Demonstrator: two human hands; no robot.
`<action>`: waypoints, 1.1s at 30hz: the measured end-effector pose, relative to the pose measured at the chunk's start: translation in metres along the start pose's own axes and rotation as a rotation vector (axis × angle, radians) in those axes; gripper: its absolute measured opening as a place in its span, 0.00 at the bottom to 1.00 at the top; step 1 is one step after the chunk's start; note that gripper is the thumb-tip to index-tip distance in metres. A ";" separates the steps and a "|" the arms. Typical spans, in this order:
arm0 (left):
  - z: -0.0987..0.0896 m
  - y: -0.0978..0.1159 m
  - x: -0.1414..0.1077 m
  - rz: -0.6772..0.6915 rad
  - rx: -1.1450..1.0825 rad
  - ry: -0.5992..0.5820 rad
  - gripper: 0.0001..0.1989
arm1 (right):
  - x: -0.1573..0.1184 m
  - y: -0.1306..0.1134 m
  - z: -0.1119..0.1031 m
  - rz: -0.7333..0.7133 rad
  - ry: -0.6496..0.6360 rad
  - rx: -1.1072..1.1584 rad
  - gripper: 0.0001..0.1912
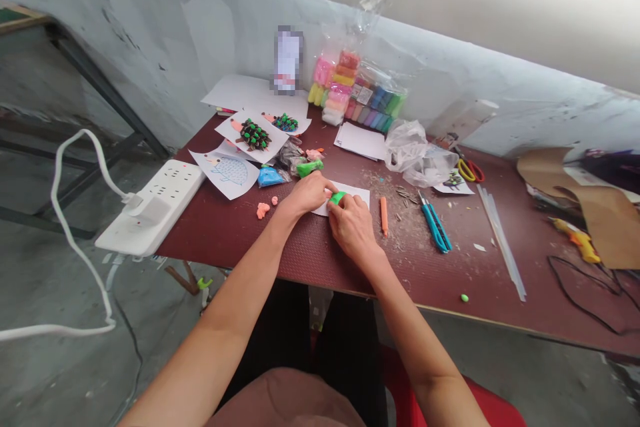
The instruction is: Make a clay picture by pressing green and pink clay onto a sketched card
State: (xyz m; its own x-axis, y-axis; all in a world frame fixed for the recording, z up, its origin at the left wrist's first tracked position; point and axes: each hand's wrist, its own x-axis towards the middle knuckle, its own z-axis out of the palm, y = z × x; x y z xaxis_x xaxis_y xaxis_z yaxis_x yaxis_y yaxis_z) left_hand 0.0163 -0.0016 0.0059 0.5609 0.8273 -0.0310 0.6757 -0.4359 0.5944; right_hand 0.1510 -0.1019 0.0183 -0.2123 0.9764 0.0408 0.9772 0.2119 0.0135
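Observation:
A lump of bright green modelling clay (337, 198) lies on a small white paper (363, 196) at the middle of the table. My left hand (311, 193) reaches in from the left, its fingers closed and its index finger stretched to the clay. From the right, my right hand (351, 221) has its fingers bent and pressed against the same clay. Part of the paper is hidden under both hands. Beside my right hand lies an orange marker (384, 216). Left of my left hand sit bits of peach clay (263, 210) and a blue clay packet (271, 177).
Hedgehog pictures (255, 135) lie at the back left, near a white power strip (155, 207) on the table's edge. Bagged coloured clay (377, 97) stands by the wall. To the right are a teal cutter (435, 221), scissors (470, 170), glue sticks (501, 243) and a yellow glue gun (577, 240).

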 end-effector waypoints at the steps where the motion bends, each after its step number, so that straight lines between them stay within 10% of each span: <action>1: 0.000 0.000 0.000 -0.001 -0.002 0.004 0.17 | 0.000 0.000 0.001 -0.006 0.001 0.007 0.20; 25: 0.009 -0.006 0.002 0.013 -0.031 0.100 0.24 | 0.007 0.018 -0.002 0.111 0.004 0.042 0.20; 33: 0.002 -0.002 -0.002 -0.008 -0.025 0.080 0.11 | 0.011 0.020 -0.003 0.096 -0.055 0.011 0.20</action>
State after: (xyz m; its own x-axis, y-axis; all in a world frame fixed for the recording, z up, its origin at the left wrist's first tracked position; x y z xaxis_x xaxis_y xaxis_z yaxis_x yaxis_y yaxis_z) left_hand 0.0152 -0.0030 0.0031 0.5143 0.8571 0.0279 0.6674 -0.4205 0.6145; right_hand 0.1680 -0.0868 0.0217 -0.1179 0.9929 -0.0132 0.9930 0.1179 0.0010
